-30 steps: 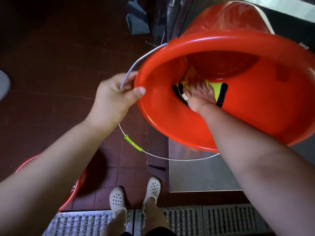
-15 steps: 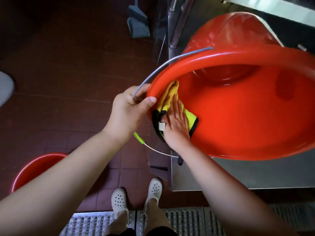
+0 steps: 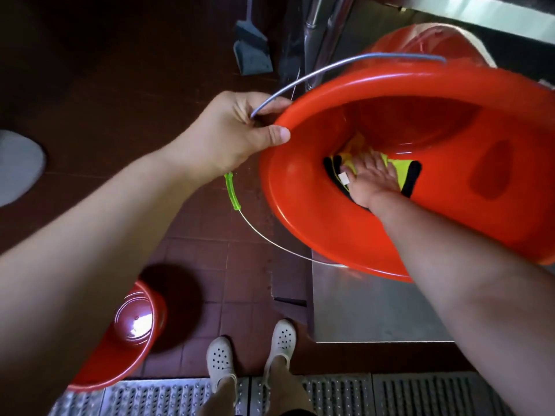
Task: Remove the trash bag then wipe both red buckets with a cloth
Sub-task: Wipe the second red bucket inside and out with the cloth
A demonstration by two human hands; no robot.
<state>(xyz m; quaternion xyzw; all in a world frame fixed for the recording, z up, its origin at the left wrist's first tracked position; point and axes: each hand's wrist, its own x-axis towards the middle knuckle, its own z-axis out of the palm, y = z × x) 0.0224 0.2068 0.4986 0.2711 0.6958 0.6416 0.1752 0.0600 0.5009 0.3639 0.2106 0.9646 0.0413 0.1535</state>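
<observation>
The tilted red bucket point(image 3: 315, 211) rests on a steel counter point(image 3: 372, 307), its right side cut off by the frame edge. The left hand point(image 3: 231, 136) grips its rim and wire handle point(image 3: 330, 69), thumb curled over the lip. Inside, the right hand point(image 3: 371, 177) presses flat, fingers straight, on a yellow cloth point(image 3: 402, 172) against the wall; the fingertips blur. A second red bucket point(image 3: 129, 328) stands on the floor, partly hidden behind the left forearm.

The right hand point(image 3: 372, 178) covers the middle of the yellow cloth point(image 3: 402, 172), and its fingertips are lost in folds. The tilted bucket point(image 3: 300, 187) runs off frame beyond that hand. The left forearm hides part of the floor bucket point(image 3: 132, 340).
</observation>
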